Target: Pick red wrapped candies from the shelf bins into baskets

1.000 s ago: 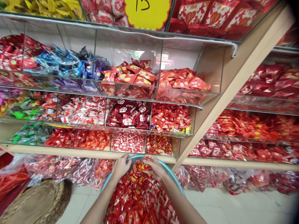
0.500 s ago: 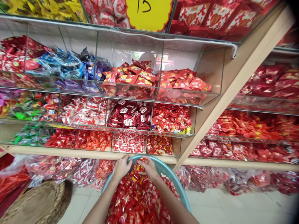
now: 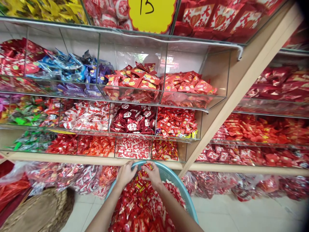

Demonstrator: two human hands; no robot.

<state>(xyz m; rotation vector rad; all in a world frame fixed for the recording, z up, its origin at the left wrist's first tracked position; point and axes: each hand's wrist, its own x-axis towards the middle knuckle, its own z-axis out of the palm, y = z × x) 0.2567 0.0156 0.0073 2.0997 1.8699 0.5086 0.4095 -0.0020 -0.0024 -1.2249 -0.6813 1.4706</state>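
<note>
A large blue-green plastic basin (image 3: 184,188) full of red-wrapped candies (image 3: 137,206) stands in front of me, against the lowest shelf. My left hand (image 3: 126,174) is closed over the basin's far rim, left of its middle. Just to the right, inside the far rim, my right hand (image 3: 154,174) pinches a red-wrapped candy (image 3: 148,166) between thumb and fingers; whether it holds more than one is hidden. Beneath both hands lie red candies with yellow print, and white-and-red ones are toward the basin's right side.
Clear-fronted bins of candies (image 3: 134,147) rise in tiers behind the basin, with a yellow price sign (image 3: 152,19) at top. A slanting wooden post (image 3: 217,124) divides the shelves. Bagged candies (image 3: 210,185) line the floor below. A woven round stool (image 3: 36,211) stands at lower left.
The view has shifted very slightly. My right hand's fingers have moved a little around the candy; my left hand stays on the rim.
</note>
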